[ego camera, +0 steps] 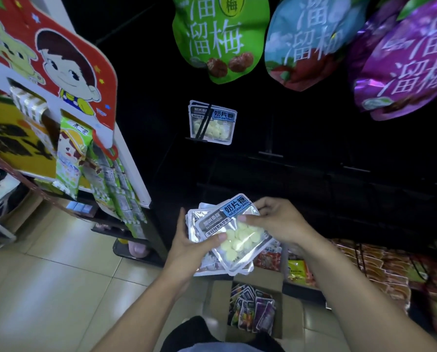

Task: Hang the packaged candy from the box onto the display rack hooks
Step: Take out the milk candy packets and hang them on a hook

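Silver foil packets of white candy sit in a small stack (202, 240) that the left hand (186, 246) grips from below, thumb pressed on the front. The right hand (275, 219) pinches the top packet (237, 235) at its upper right edge, thumb on the clear window. Below the hands, an open cardboard box (258, 278) stands on the tiled floor (47, 288) with dark candy packets (253, 311) upright inside. Above, on the dark display rack, two packets of the same kind (212, 123) hang on a black hook (203, 123). Higher up hang three big bags: green (220, 36), blue (311, 39) and purple (400, 59).
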